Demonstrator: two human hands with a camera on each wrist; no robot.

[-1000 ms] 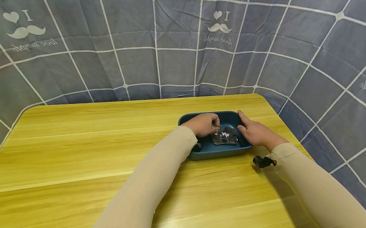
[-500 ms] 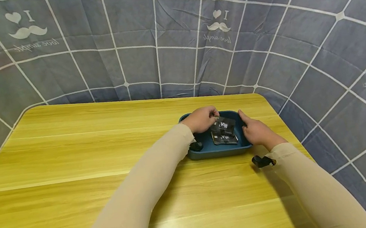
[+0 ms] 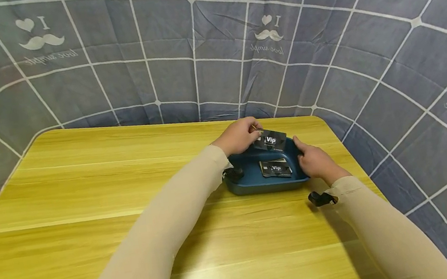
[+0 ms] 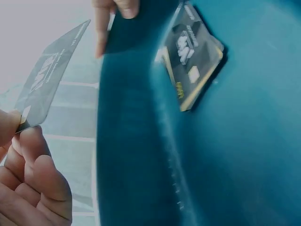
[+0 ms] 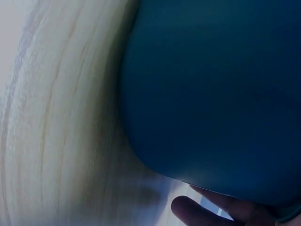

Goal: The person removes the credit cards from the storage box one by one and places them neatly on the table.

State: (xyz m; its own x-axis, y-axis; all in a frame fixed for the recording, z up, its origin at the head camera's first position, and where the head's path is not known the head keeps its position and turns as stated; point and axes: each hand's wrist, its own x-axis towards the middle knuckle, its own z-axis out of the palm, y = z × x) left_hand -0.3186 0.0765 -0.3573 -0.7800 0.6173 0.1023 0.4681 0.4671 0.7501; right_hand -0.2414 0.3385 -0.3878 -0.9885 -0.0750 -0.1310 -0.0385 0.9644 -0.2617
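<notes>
A black card printed "Vip" is pinched at one corner between the thumb and fingers of my left hand, above the far rim of a blue plastic bin. In the left wrist view, that card stands tilted, apart from the bin. More black cards lie in a small loose pile on the bin's floor; how many is hidden. My right hand grips the bin's right end at the rim. The right wrist view shows its fingers beside the bin's outer wall.
The bin stands on a yellow wood-grain table, near its right edge. A grey curtain with white grid lines hangs behind the table and round its sides. Small black devices are strapped at the wrists.
My left hand has lifted one card off the pile, up and away toward the far rim. The right hand has stayed on the bin's right end.
</notes>
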